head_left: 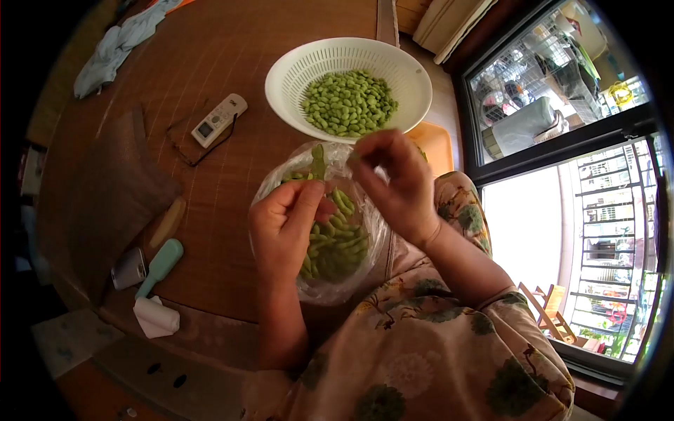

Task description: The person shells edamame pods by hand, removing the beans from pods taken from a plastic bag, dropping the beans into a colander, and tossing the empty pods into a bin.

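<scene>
My left hand (288,217) pinches a green bean pod (318,163) upright between thumb and finger, over a clear plastic bag (375,238). Inside the bag lie several whole green pods (340,245). To the right of the pod, my right hand (397,179) is raised with its thumb and fingers pressed together. Motion blurs its fingertips, and what they hold is too small to tell. Just beyond both hands stands a white slotted basket (281,88), with many shelled green beans (351,102) in it.
An orange container (434,144) sits right of the basket. On the left are a remote control (219,121), eyeglasses (188,160), a green-handled brush (165,259), a white roll (158,317) and a grey cloth (119,52). A glass door (533,182) is at the right.
</scene>
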Demonstrator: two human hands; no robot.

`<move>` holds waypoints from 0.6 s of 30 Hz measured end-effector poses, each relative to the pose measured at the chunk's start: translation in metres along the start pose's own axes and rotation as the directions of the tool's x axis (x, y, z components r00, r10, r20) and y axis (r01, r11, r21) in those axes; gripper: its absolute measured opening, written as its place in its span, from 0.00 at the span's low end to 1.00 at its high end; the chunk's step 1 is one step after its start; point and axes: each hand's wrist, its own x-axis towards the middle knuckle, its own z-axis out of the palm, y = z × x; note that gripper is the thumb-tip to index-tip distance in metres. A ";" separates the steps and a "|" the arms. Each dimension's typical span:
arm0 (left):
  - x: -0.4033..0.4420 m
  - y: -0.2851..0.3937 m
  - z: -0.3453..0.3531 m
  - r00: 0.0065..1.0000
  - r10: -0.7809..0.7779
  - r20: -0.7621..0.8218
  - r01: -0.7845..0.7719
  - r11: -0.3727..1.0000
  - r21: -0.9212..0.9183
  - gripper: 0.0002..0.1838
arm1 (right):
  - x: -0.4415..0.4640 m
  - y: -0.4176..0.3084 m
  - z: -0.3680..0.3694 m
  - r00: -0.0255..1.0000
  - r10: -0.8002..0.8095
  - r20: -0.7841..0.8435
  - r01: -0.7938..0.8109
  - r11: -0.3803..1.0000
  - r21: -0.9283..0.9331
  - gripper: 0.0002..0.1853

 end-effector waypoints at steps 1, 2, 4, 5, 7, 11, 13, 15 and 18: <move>0.000 0.001 0.000 1.000 -0.008 -0.001 0.008 1.000 -0.003 0.10 | 0.011 0.002 -0.005 0.999 -0.011 -0.045 0.009 0.999 -0.035 0.09; 0.000 0.003 0.001 1.000 -0.014 -0.002 0.014 1.000 -0.006 0.09 | 0.022 0.004 -0.010 0.999 0.028 -0.041 -0.031 0.997 -0.070 0.09; 0.000 0.004 0.001 1.000 -0.024 0.015 0.024 1.000 -0.013 0.08 | 0.041 0.018 -0.021 0.995 0.096 0.019 -0.093 0.988 -0.125 0.13; -0.001 0.003 0.000 0.999 -0.027 0.030 0.028 1.000 -0.015 0.08 | 0.043 0.023 -0.027 0.992 0.125 0.025 -0.120 0.983 -0.139 0.14; 0.000 0.002 0.000 0.998 -0.029 0.056 0.030 1.000 -0.008 0.08 | 0.048 0.022 -0.032 0.982 0.183 0.039 -0.174 0.971 -0.167 0.16; -0.001 -0.004 -0.002 0.991 -0.049 0.127 0.045 0.998 0.040 0.07 | 0.036 0.007 -0.032 0.939 0.331 0.095 -0.330 0.944 -0.020 0.14; -0.002 -0.006 -0.002 0.981 -0.051 0.186 0.033 0.995 0.096 0.07 | 0.023 0.002 -0.030 0.924 0.293 0.247 -0.340 0.924 0.177 0.15; -0.004 -0.007 0.000 0.967 -0.041 0.252 -0.003 0.985 0.173 0.07 | 0.010 -0.012 -0.030 0.858 0.339 0.387 -0.422 0.893 0.154 0.14; -0.006 -0.005 0.008 0.960 0.006 0.281 -0.086 0.958 0.275 0.09 | -0.003 -0.013 -0.037 0.768 0.364 0.526 -0.414 0.910 -0.025 0.07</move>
